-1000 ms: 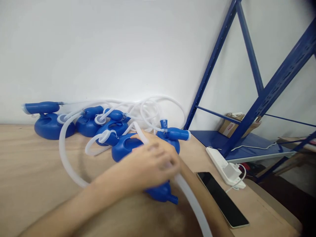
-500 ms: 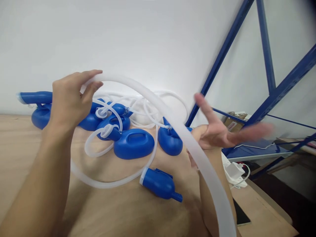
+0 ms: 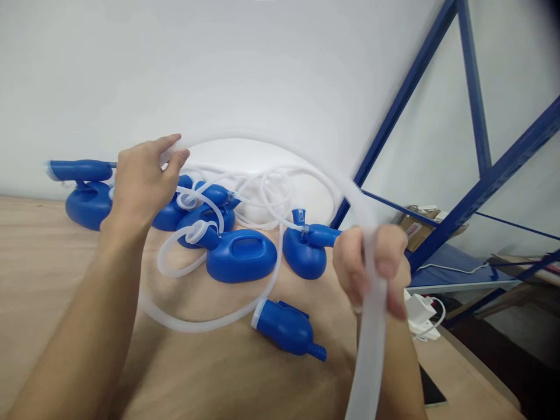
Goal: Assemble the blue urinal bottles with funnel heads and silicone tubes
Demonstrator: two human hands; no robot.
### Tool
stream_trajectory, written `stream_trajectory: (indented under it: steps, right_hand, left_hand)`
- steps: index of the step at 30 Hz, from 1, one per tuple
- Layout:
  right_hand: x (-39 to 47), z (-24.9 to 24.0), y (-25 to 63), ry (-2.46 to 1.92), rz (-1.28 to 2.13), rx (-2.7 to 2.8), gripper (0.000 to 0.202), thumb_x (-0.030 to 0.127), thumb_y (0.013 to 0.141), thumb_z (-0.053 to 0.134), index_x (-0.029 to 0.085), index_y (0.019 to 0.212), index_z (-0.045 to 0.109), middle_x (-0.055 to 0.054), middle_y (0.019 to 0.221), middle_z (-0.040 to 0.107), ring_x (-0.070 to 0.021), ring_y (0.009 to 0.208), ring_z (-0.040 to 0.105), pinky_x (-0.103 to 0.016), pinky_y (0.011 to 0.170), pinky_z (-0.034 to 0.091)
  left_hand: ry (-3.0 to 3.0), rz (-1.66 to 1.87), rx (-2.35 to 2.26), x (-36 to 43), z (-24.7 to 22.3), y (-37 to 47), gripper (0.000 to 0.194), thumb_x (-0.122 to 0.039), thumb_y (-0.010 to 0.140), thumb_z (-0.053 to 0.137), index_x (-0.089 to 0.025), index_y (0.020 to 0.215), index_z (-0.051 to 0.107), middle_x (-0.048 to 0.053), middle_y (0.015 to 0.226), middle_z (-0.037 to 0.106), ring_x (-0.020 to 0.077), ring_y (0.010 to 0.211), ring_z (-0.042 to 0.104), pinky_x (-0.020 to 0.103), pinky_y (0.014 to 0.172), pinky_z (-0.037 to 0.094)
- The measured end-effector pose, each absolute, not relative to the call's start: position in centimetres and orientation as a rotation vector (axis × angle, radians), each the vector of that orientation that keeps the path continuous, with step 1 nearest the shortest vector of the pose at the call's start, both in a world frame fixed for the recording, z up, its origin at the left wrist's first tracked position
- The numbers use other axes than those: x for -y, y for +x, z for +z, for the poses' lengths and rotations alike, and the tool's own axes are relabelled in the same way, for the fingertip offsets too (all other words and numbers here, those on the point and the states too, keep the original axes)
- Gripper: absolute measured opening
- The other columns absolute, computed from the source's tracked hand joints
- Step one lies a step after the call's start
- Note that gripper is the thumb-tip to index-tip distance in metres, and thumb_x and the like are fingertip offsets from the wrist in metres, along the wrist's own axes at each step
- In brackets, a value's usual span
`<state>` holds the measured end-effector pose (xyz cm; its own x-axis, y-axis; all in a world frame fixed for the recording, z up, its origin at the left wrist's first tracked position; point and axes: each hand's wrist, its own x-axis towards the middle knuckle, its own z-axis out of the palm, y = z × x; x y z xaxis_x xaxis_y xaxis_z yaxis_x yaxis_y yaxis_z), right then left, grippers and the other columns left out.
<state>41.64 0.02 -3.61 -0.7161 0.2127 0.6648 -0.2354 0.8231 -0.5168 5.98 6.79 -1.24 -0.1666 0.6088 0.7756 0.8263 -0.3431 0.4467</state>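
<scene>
A translucent white tube [image 3: 258,137] arches between my two hands above the table. My left hand [image 3: 146,178] pinches it between thumb and fingers at the left. At the right, my right hand [image 3: 371,262] has its fingers closed round the tube, whose lower length hangs down past the frame's bottom edge. Below lies a blue plastic funnel-shaped piece [image 3: 286,329] with a white rim and a narrow spout. Behind it stand several blue bottles with moulded handles, one blue bottle [image 3: 240,255] nearest the middle and another blue bottle [image 3: 305,254] beside my right hand.
More white tubing [image 3: 271,192] lies coiled among the bottles against the white wall [image 3: 219,64]. A blue metal shelf frame [image 3: 394,111] rises at the right. A white power strip with a plug [image 3: 420,312] and a dark flat object [image 3: 431,388] lie on the wooden table [image 3: 210,373].
My right hand was open with fingers spread beside the tube and has now closed round it. My left hand keeps its pinch. The tube's arch has shifted and flattened.
</scene>
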Motion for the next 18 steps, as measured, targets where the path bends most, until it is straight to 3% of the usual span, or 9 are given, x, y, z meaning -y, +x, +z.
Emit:
stream_trajectory:
  steps: [4, 7, 8, 10, 12, 14, 16, 18]
  right_hand:
    - [-2.3, -4.0, 44.2, -0.213, 0.499, 1.819, 0.046, 0.067, 0.084, 0.076, 0.051, 0.124, 0.062, 0.006, 0.083, 0.063, -0.0095, 0.038, 0.039, -0.026, 0.035, 0.039]
    - [-3.4, -3.5, 44.6, -0.37, 0.422, 1.653, 0.034, 0.059, 0.09, 0.074, 0.052, 0.122, 0.065, 0.003, 0.101, 0.065, -0.0102, 0.044, 0.038, -0.027, 0.036, 0.036]
    - [-3.7, -3.3, 44.7, -0.359, 0.431, 1.604, 0.03, 0.054, 0.09, 0.075, 0.052, 0.12, 0.066, 0.003, 0.104, 0.065, -0.0099, 0.047, 0.039, -0.026, 0.037, 0.036]
    - [-4.3, -3.1, 45.0, -0.325, 0.435, 1.493, 0.027, 0.047, 0.091, 0.076, 0.049, 0.116, 0.068, 0.004, 0.106, 0.063, -0.009, 0.051, 0.041, -0.023, 0.041, 0.039]
    - [-5.1, -2.9, 45.9, -0.323, 0.381, 1.376, 0.023, 0.046, 0.092, 0.076, 0.044, 0.113, 0.069, 0.004, 0.107, 0.063, -0.0081, 0.056, 0.045, -0.021, 0.046, 0.045]
    - [-5.8, -2.8, 47.0, -0.332, 0.312, 1.271, 0.02, 0.046, 0.092, 0.076, 0.039, 0.109, 0.07, 0.003, 0.106, 0.063, -0.0078, 0.061, 0.05, -0.02, 0.052, 0.05]
    - [-6.3, -2.8, 48.0, -0.335, 0.263, 1.171, 0.02, 0.048, 0.091, 0.076, 0.036, 0.105, 0.069, 0.002, 0.104, 0.063, -0.0079, 0.065, 0.054, -0.019, 0.055, 0.052]
    - [-6.4, -2.7, 48.6, -0.383, 0.242, 1.092, 0.023, 0.052, 0.091, 0.076, 0.034, 0.105, 0.069, 0.002, 0.102, 0.063, -0.0086, 0.068, 0.057, -0.02, 0.058, 0.054]
  left_hand:
    - [-1.938, -1.477, 1.575, -5.3, -0.4, 6.7, 0.079, -0.045, 0.101, 0.06, -0.014, 0.169, 0.032, 0.018, 0.165, 0.048, 0.0358, 0.154, 0.043, 0.051, 0.128, 0.032]
    - [-2.014, -1.53, 1.367, -3.1, 0.2, 7.3, 0.09, -0.059, 0.097, 0.066, -0.018, 0.169, 0.032, 0.02, 0.173, 0.029, 0.0387, 0.16, 0.028, 0.052, 0.13, 0.029]
    - [-2.08, -1.537, 1.286, -2.3, 0.4, 7.5, 0.086, -0.064, 0.098, 0.063, -0.019, 0.167, 0.037, 0.019, 0.172, 0.03, 0.0383, 0.159, 0.031, 0.051, 0.128, 0.032]
    - [-2.338, -1.449, 1.211, -1.0, 0.4, 7.7, 0.078, -0.072, 0.103, 0.047, -0.025, 0.165, 0.041, 0.014, 0.164, 0.046, 0.0344, 0.15, 0.047, 0.047, 0.12, 0.044]
    - [-2.732, -1.112, 1.222, -0.1, 0.3, 8.0, 0.077, -0.077, 0.103, 0.037, -0.034, 0.167, 0.037, 0.007, 0.152, 0.063, 0.0301, 0.135, 0.063, 0.041, 0.107, 0.053]
    - [-3.03, -0.644, 1.203, 0.2, -0.1, 8.7, 0.083, -0.08, 0.098, 0.046, -0.039, 0.169, 0.031, 0.003, 0.15, 0.067, 0.0295, 0.129, 0.068, 0.036, 0.1, 0.056]
    - [-3.143, -0.365, 1.128, 0.0, -0.3, 9.9, 0.085, -0.071, 0.097, 0.054, -0.036, 0.17, 0.028, 0.005, 0.148, 0.068, 0.0288, 0.127, 0.069, 0.033, 0.098, 0.056]
    - [-3.162, -0.352, 1.104, -0.4, -0.4, 11.1, 0.072, -0.056, 0.104, 0.047, -0.03, 0.169, 0.031, 0.006, 0.133, 0.076, 0.0262, 0.112, 0.074, 0.032, 0.092, 0.056]
